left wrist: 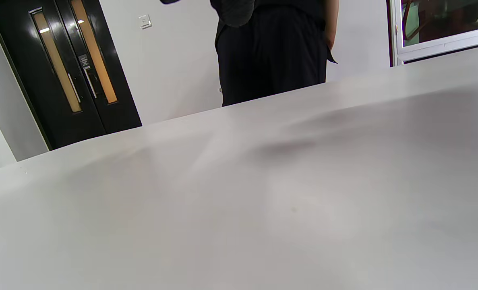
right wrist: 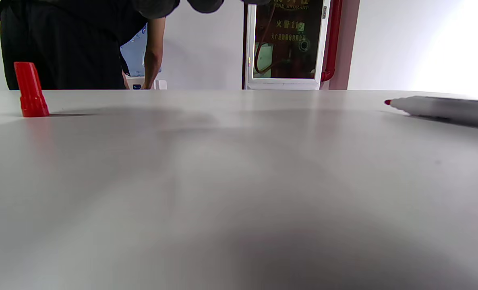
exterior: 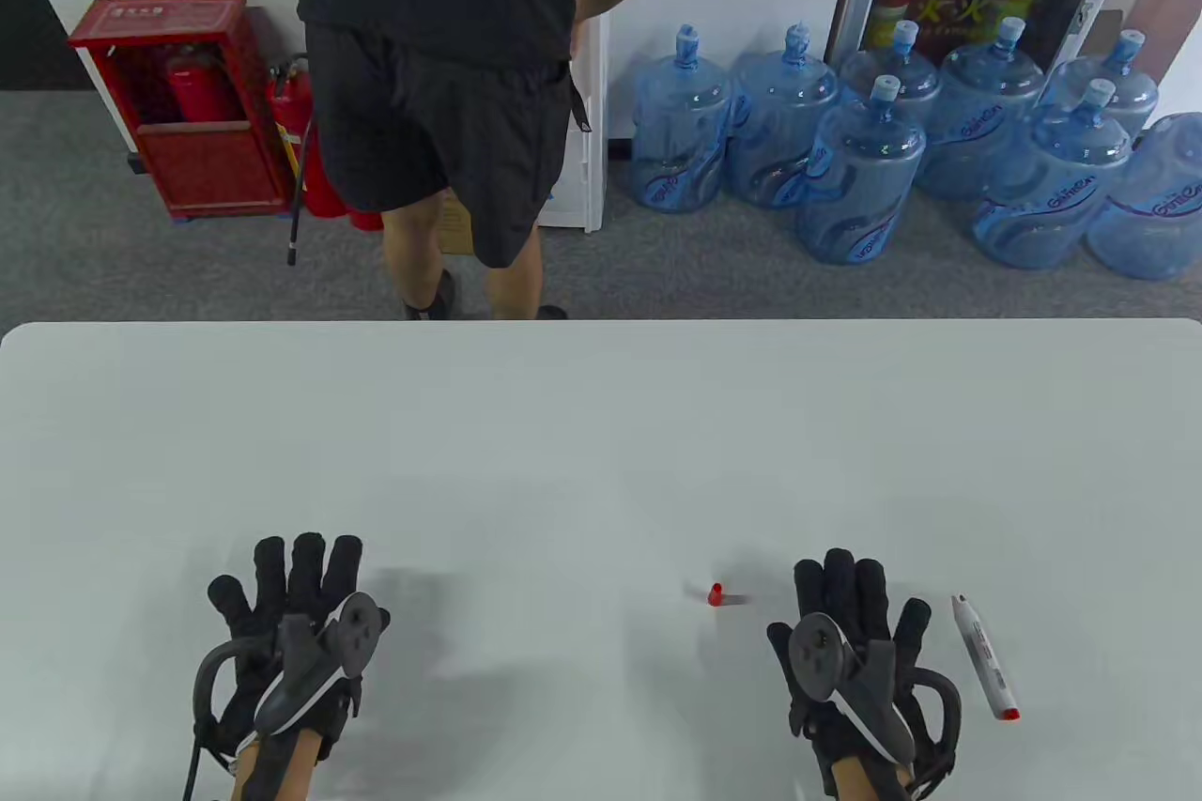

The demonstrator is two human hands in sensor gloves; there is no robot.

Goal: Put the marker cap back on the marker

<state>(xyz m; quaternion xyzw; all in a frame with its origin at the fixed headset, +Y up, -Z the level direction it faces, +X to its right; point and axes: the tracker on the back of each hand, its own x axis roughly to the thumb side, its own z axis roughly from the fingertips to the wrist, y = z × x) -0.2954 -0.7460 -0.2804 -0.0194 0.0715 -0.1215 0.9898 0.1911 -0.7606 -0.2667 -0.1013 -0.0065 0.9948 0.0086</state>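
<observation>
Your left hand [exterior: 286, 632] and right hand [exterior: 850, 641] rest flat, fingers spread, holding nothing; grasp the marker [exterior: 983, 658], then align the red cap [exterior: 716, 594] squarely.

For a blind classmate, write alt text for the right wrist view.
A red marker cap stands upright at far left on a grey table; an uncapped grey marker lies at right, apart from it. Neither hand touches them.

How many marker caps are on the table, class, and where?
1. The red marker cap stands upright on the table, left of the right hand, apart from the marker. None seems hidden.
</observation>
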